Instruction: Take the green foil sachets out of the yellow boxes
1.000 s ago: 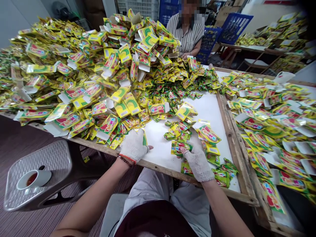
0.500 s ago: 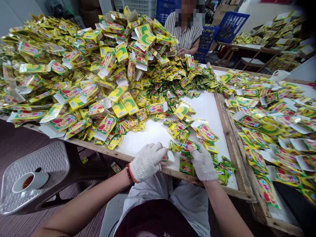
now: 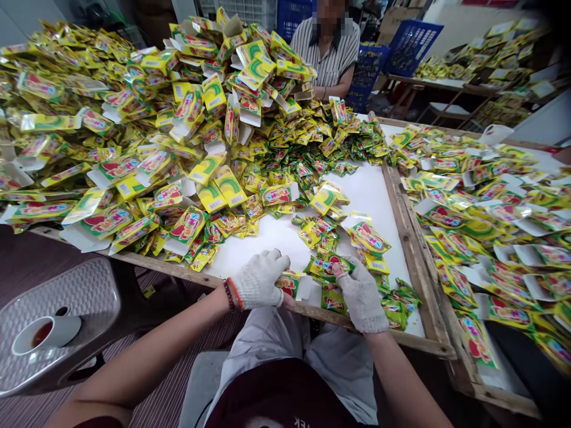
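At the near edge of the tabletop (image 3: 245, 252), the left hand (image 3: 261, 279) is grasping a box (image 3: 289, 284), its white flap (image 3: 306, 288) pointing right; the right hand (image 3: 360, 294) is pinching a green packet (image 3: 329, 265) — steadying the box and keeping its flap clear should be helping.

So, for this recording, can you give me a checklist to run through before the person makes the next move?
1. Left hand has hold of a box: ok, near the table's front edge.
2. Box end open toward the right hand: ok, a white flap sticks out on that side.
3. Right hand free: not ok, it pinches green packets.
4. Exact number of packets in that hand: cannot tell, they overlap and its fingers cover part.
5. Cup apart from both hands: ok, it is on the stool to the left.
6. Inside of the held box: cannot tell, it is out of view.
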`<state>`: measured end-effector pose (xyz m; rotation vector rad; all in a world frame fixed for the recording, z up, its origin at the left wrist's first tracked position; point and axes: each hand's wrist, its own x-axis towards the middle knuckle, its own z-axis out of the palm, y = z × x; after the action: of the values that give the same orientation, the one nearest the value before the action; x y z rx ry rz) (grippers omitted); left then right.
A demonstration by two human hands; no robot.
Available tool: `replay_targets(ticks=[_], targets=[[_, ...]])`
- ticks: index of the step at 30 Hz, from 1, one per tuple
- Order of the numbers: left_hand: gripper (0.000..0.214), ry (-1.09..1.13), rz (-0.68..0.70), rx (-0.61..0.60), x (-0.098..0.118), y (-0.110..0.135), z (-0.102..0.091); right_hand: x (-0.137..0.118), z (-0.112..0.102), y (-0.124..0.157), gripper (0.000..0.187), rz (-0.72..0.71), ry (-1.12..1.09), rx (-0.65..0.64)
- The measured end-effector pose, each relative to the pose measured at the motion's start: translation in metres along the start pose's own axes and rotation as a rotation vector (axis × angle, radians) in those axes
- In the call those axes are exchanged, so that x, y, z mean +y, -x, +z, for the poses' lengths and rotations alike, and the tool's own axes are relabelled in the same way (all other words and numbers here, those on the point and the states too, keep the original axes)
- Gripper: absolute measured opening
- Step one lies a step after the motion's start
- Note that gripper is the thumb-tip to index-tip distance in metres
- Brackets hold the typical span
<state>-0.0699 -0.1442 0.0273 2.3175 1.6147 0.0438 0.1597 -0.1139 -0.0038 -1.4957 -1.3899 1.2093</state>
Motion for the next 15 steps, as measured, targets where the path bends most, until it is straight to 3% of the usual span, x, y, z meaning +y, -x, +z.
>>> replay_targets(ticks=[4, 7, 9, 12, 15], targets=[[0.053, -0.054, -0.125, 0.089, -0.008, -0.009, 0.008, 0.0, 0.0, -0.001, 0.039, -0.027, 0.012, 0.028], [0.071, -0.114, -0.136, 0.207, -0.014, -0.013, 0.011, -0.003, 0.001, 0.0, 0.034, -0.003, -0.042, 0.006], [0.083, -0.106, -0.094, 0.185, -0.018, -0.014, 0.01, -0.008, 0.004, 0.0, 0.032, 0.032, -0.095, 0.006], [0.063, -0.072, -0.128, 0.147, -0.018, -0.014, 0.01, -0.015, 0.011, 0.0, 0.034, 0.052, -0.097, 0.026], [0.048, 0.005, -0.176, 0.229, -0.012, -0.011, 0.011, -0.018, 0.02, -0.001, 0.037, 0.004, -0.051, 0.041]])
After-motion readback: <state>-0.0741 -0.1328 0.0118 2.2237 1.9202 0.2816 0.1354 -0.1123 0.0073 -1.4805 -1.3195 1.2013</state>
